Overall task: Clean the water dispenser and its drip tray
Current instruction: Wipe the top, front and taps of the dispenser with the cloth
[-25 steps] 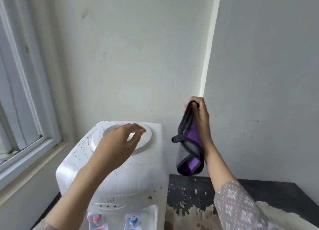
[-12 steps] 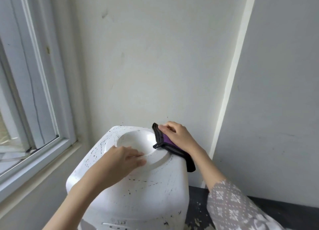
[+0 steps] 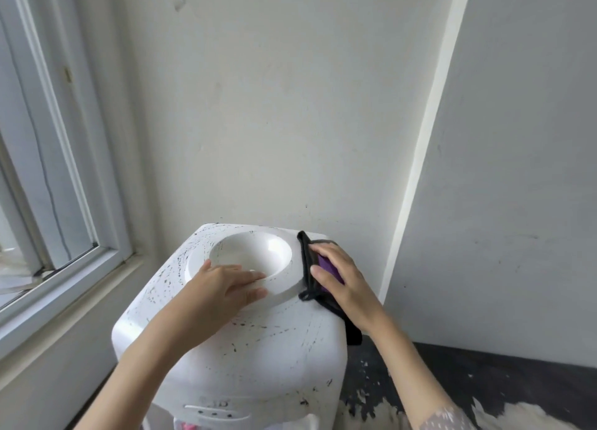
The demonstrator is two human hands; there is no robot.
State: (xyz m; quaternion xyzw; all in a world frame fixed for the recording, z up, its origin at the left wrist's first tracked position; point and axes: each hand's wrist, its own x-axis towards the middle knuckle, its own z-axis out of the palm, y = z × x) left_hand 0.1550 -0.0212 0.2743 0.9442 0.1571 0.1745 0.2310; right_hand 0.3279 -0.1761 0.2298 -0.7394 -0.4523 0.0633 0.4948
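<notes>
White water dispenser [image 3: 232, 342] stands in the wall corner, top speckled black. My left hand [image 3: 223, 287] rests flat on its bottle collar, fingers straight. My right hand [image 3: 342, 281] presses the purple cloth [image 3: 324, 265] (black-edged) flat beside that collar.

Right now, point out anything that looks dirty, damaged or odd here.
The water dispenser is peppered with black specks across its white top. The dark countertop beside it is flaking, with pale patches. No bottle sits in the top well.
</notes>
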